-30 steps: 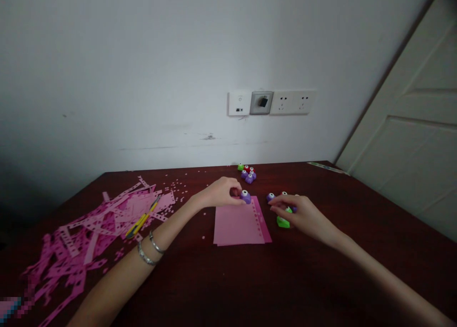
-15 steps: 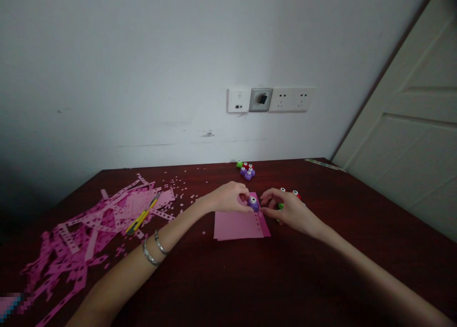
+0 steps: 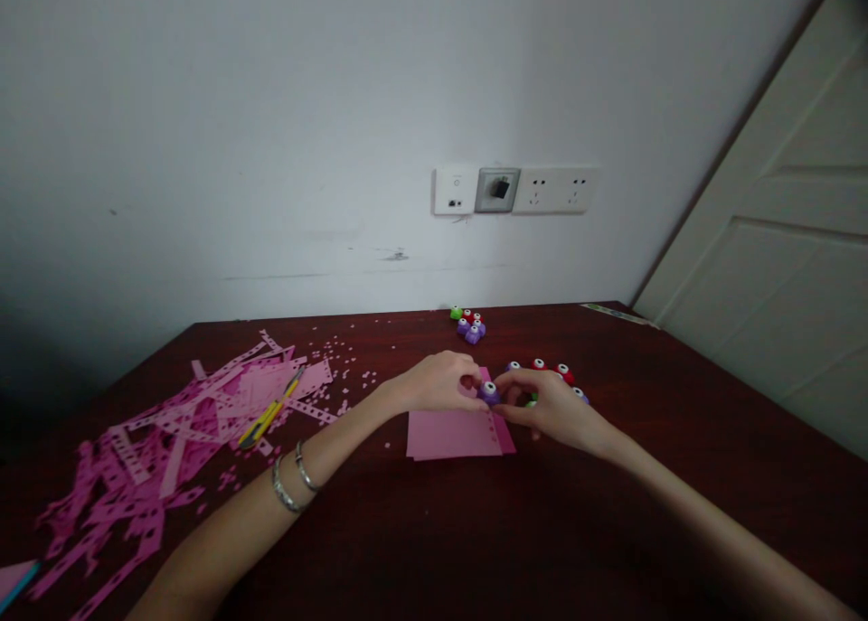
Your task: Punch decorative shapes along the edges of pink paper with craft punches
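A small purple craft punch (image 3: 489, 392) with a white-and-black top sits at the right edge of a pink paper stack (image 3: 451, 436). My left hand (image 3: 444, 381) pinches it from the left with thumb and fingers. From the other side, the thumb and index finger of my right hand (image 3: 556, 409) close on it too. Small marks run down the paper near its right edge, and a darker pink sheet shows beneath. Partly hidden behind my right hand are several more punches, among them a red punch (image 3: 563, 372).
Pink punched paper strips (image 3: 146, 503) and tiny scraps cover the table's left side, with a yellow utility knife (image 3: 271, 410) on top. A group of punches (image 3: 473, 329) stands near the wall. A flat patterned strip (image 3: 617, 314) lies at the back right. Wall sockets (image 3: 549, 190) are above.
The purple punch and my left hand have shifted slightly right. My right hand's fingers, apart from the punch before, now meet it. More punches show behind the right hand.
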The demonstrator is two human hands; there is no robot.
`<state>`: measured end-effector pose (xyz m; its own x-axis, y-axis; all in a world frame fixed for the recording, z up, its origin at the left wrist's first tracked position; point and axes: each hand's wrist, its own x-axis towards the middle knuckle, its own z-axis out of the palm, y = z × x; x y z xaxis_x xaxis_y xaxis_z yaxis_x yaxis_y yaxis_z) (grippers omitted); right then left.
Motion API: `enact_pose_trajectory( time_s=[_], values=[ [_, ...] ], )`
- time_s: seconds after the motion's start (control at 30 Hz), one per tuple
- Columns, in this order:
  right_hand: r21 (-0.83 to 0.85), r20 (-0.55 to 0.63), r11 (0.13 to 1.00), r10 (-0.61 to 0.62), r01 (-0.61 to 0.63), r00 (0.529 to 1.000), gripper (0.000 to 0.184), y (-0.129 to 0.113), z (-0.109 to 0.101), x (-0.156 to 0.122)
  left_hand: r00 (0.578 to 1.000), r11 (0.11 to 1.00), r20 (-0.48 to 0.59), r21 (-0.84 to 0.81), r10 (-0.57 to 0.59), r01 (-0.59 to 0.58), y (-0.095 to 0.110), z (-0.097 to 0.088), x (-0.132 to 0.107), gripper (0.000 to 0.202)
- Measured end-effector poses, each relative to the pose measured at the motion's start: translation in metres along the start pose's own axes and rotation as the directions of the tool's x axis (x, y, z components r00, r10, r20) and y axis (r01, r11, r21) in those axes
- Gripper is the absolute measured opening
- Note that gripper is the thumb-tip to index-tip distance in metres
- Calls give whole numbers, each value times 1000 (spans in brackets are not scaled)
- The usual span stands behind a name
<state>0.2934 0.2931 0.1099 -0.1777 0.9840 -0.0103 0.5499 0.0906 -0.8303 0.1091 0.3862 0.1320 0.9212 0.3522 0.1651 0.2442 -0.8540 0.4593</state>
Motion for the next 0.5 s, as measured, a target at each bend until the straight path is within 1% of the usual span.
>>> enact_pose_trajectory(
  time_s=[0.07,0.13,0.2,0.27,0.37,0.43,0.5],
  values=[
    [-4,-1,1000,21,-21,1000,25,2,-2,1,1000,998,23,-58,-6,8,-8,-5,-1,33],
    [-14,-9,999,45,-46,999,24,2,-5,2,998,995,37,-82,-55,58,-23,-11,-4,31],
    [-25,-21,996,80,-81,997,24,2,-8,3,987,987,42,-32,-153,155,-45,-15,-8,25],
    [-39,-31,993,110,-111,993,24,2,-12,4,964,965,55,11,-261,260,-70,-15,-13,21],
    [-52,-35,990,126,-127,991,24,4,-17,4,937,939,65,45,-343,341,-101,-10,-19,18],
    [-58,-32,989,132,-134,991,25,7,-20,5,930,932,74,47,-361,358,-113,-7,-21,19],
    [-69,-34,988,137,-139,990,25,10,-23,5,930,933,80,38,-359,357,-117,-5,-22,21]
  ],
)
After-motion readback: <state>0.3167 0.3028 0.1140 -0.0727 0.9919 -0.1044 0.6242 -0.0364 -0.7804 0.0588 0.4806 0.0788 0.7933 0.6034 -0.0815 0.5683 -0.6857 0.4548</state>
